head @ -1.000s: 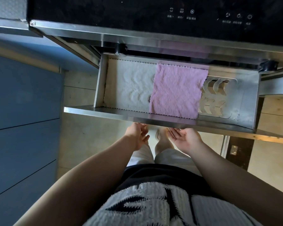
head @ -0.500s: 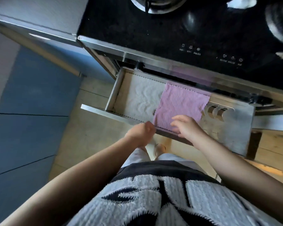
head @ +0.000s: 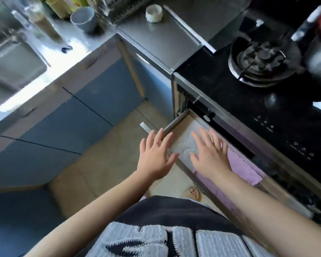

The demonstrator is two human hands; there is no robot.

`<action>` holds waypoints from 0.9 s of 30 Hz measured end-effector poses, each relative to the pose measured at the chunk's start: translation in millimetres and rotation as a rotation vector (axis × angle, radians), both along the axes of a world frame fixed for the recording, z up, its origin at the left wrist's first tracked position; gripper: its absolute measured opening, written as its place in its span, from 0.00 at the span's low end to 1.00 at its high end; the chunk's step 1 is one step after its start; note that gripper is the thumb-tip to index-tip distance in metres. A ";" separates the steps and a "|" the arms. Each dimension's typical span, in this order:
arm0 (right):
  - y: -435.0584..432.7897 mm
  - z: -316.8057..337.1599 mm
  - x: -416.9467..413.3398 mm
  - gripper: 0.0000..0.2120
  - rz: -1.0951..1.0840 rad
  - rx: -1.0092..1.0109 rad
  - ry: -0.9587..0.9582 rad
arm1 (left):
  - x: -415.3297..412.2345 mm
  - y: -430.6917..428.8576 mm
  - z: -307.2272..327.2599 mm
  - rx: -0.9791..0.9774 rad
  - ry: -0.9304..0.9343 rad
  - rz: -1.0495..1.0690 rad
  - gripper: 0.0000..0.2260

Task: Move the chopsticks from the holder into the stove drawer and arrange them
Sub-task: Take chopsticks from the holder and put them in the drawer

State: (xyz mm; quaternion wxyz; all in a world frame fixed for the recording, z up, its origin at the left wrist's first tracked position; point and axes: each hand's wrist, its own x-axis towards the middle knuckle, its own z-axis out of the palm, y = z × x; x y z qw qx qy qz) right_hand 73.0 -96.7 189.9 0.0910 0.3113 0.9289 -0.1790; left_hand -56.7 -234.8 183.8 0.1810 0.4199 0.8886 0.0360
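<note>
Steel drawer (head: 176, 121): one white cloth (head: 183, 143), one pink cloth (head: 245, 167); left hand (head: 156, 160), right hand (head: 209, 154) spread.

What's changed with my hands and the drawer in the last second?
Both hands came up from under the drawer front: left hand spread beside its corner, right hand over the white cloth. Neither holds anything. The drawer stays open, pink cloth in place.

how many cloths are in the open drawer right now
2. A white cloth lies at the left end of the drawer, partly covered by the right hand. A pink cloth lies beside it to the right. The arm may hide more.
</note>
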 end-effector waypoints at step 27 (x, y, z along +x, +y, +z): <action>-419.2 68.1 -402.3 0.34 0.882 0.145 0.187 | -248.8 -491.6 68.4 0.177 0.181 0.978 0.30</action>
